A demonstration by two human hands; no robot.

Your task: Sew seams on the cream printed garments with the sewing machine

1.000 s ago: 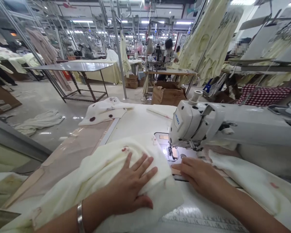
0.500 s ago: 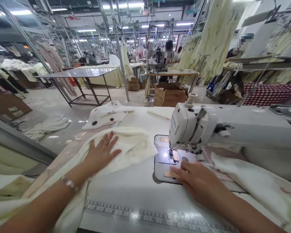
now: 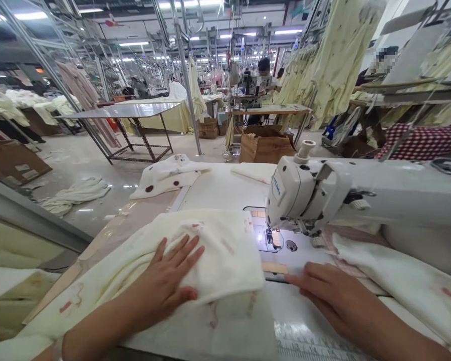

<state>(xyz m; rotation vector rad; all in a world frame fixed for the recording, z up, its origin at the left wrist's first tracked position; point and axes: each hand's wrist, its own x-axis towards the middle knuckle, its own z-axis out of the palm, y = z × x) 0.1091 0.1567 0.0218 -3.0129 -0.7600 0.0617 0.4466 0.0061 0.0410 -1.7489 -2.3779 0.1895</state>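
My left hand (image 3: 165, 283) lies flat with fingers spread on a folded cream fabric piece (image 3: 218, 250) that covers the left of the sewing table (image 3: 218, 188). My right hand (image 3: 328, 296) rests open, palm down, on the table just in front of the needle plate (image 3: 274, 240), holding nothing. The white sewing machine (image 3: 323, 193) stands above and to the right of both hands. More cream fabric (image 3: 402, 283) lies draped under the machine arm at the right.
A spotted white cloth piece (image 3: 165, 178) and a small cream piece (image 3: 253, 171) lie at the table's far edge. A ruler strip (image 3: 311, 343) runs along the near edge. Beyond are a cardboard box (image 3: 265, 145), a metal table (image 3: 124, 110), hanging garments and distant workers.
My left hand pushed the cream fabric away to the left, then drew it back toward the needle plate. My right hand slid slightly back from the plate.
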